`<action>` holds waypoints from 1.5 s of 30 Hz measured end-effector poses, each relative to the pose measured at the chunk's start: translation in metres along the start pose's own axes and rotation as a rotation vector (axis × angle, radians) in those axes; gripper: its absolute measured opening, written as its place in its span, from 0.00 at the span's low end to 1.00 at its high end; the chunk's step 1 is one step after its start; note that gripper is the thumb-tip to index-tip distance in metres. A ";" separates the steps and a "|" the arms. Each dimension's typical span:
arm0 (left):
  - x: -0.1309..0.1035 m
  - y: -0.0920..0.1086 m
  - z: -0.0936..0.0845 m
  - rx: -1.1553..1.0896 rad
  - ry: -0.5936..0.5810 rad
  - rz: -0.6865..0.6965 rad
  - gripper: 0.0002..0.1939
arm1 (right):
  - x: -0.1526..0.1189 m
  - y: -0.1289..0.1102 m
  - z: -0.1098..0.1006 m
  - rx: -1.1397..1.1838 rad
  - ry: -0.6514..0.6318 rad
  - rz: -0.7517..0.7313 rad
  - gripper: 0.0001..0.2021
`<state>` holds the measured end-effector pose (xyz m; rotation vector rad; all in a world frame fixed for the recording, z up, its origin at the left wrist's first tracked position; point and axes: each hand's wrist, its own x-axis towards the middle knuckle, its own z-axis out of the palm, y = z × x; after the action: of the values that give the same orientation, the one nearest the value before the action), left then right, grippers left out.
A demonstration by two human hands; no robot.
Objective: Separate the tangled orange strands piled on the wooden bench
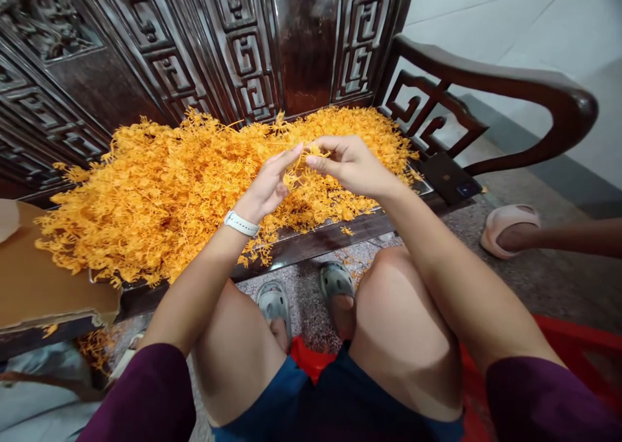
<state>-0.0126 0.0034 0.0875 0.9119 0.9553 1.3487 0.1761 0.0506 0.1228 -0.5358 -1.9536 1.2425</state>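
Observation:
A large heap of orange, curly plastic-like pieces spreads along the dark wooden bench. Above its right half, my two hands meet at the fingertips. My right hand pinches a small orange piece between thumb and fingers. My left hand, with a white band on its wrist, touches the same piece with its fingertips, thumb and fingers drawn close together.
The bench's carved back rises behind the heap, with a curved armrest at right. A dark phone-like device lies by it. Cardboard is at left. Another person's foot in a pink slipper stands at right.

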 end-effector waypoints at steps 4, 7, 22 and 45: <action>0.002 0.003 -0.005 0.052 -0.004 0.122 0.11 | 0.002 0.000 0.002 0.061 0.021 0.068 0.27; 0.005 0.004 -0.008 0.056 -0.004 0.175 0.09 | 0.004 0.001 0.002 0.098 0.101 0.105 0.28; 0.012 0.002 -0.009 -0.048 0.200 0.140 0.22 | 0.001 -0.002 0.014 -0.231 0.104 0.051 0.28; 0.010 0.060 -0.084 -0.284 0.330 0.230 0.20 | -0.028 -0.055 0.037 0.203 -0.699 0.052 0.11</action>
<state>-0.1122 0.0139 0.1134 0.6050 0.8913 1.8198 0.1671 -0.0146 0.1529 -0.0349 -2.3293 1.8062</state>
